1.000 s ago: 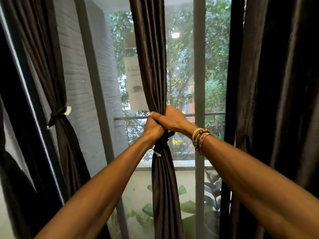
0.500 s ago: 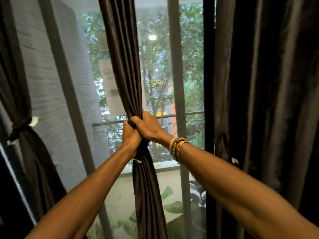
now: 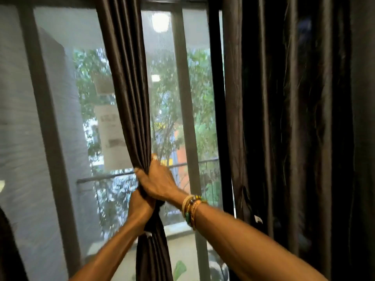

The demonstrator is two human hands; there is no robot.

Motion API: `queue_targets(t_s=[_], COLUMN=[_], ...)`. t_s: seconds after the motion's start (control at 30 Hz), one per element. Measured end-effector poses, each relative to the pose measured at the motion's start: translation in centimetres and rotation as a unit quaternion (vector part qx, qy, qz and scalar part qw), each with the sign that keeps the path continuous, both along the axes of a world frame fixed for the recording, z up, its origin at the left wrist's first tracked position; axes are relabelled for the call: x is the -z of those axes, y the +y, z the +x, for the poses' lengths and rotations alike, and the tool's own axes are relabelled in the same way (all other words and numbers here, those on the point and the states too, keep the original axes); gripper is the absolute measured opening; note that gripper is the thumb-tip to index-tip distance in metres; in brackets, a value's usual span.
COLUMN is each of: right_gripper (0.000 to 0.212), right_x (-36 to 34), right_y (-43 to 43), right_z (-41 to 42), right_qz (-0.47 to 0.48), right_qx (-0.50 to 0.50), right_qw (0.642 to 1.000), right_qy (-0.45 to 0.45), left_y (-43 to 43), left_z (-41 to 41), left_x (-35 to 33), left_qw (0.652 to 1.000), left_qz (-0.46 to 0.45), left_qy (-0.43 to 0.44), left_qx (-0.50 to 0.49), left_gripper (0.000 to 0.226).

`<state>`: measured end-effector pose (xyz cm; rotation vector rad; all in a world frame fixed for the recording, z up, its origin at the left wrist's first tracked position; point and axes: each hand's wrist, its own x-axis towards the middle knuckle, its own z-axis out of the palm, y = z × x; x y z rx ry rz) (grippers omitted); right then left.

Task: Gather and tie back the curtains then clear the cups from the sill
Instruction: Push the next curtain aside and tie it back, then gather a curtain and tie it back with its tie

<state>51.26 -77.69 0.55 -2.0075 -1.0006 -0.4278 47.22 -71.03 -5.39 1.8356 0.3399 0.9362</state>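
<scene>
Tying back the middle curtain (image 3: 129,98), bunched at centre, is in hand. The right-hand grip (image 3: 157,181) clenches the gather; at its 7 o'clock the left-hand grip (image 3: 140,206) closes round it too, perhaps on a tie. Next: cinch it, then the loose curtain (image 3: 284,118) at 3 o'clock.

L hand (image 3: 140,207) fingers hidden behind curtain (image 3: 129,88) (trees (image 3: 91,74) outside blurred).

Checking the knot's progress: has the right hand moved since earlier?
No. The right hand grips the curtain level with the balcony rail, left of the window bar, as before; the camera turned.
</scene>
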Motion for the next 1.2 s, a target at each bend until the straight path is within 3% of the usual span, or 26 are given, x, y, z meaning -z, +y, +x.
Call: queue_targets(t_s=[0.2, 0.3, 0.4, 0.43, 0.5, 0.53, 0.6, 0.7, 0.8, 0.9, 1.0, 1.13, 1.2], right_gripper=[0.046, 0.041, 0.046, 0.05, 0.057, 0.063, 0.073, 0.076, 0.074, 0.071, 0.07, 0.065, 0.062], right_x=[-1.0, -1.7, -1.5, -1.2, -0.5, -0.2, 0.3, 0.7, 0.2, -1.0, -1.9, -3.1, -3.6], right_y=[-0.8, -1.0, -2.1, -2.5, -3.2, -3.5, -4.4, -6.3, -8.7, -10.5, -12.6, -16.2, -18.3], right_z=[-0.9, -1.4, -1.7, -1.8, -1.8, -1.8, -1.8, -1.8, -1.2, 0.0, 1.3, 3.1, 4.7], right_qz=[-0.12, -0.133, -0.116, -0.112, -0.122, -0.134, -0.154, -0.204, -0.256, -0.284, -0.288, -0.294, -0.296], right_qx=[0.044, 0.059, 0.078, 0.075, 0.067, 0.073, 0.096, 0.13, 0.139, 0.147, 0.156, 0.169, 0.174], right_qw=[0.992, 0.989, 0.99, 0.991, 0.99, 0.988, 0.981, 0.955, 0.917, 0.9, 0.89, 0.869, 0.849], right_qy=[-0.022, -0.005, -0.001, 0.004, -0.005, -0.022, -0.068, -0.173, -0.273, -0.297, -0.317, -0.36, -0.402], left_y=[1.4, 1.3, 0.9, 0.4, 0.2, 0.2, 0.2, -0.2, -1.6, -3.5, -5.4, -8.2, -9.6], left_z=[1.1, 2.1, 2.8, 2.4, 1.8, 1.7, 1.4, 1.6, 1.3, 1.4, 2.2, 3.5, 4.1], left_x=[-0.3, -1.6, -1.8, -1.8, -1.6, -1.5, -1.5, -1.1, -1.2, -1.3, -1.5, -2.4, -3.2], left_qw=[1.0, 0.993, 0.993, 0.994, 0.995, 0.996, 0.995, 0.994, 0.994, 0.987, 0.97, 0.964, 0.946], left_qz=[-0.007, -0.105, -0.111, -0.108, -0.081, -0.056, -0.003, 0.029, 0.074, 0.135, 0.2, 0.211, 0.244], left_qy=[-0.027, -0.041, -0.032, -0.034, -0.057, -0.074, -0.104, -0.103, -0.079, -0.083, -0.113, -0.081, -0.107], left_qx=[0.008, -0.03, -0.002, 0.005, -0.004, -0.007, 0.009, 0.017, 0.003, -0.02, -0.08, -0.14, -0.183], left_gripper=[0.006, 0.029, 0.06, 0.058, 0.028, 0.026, 0.043, 0.049, 0.087, 0.109, 0.115, 0.124, 0.12])
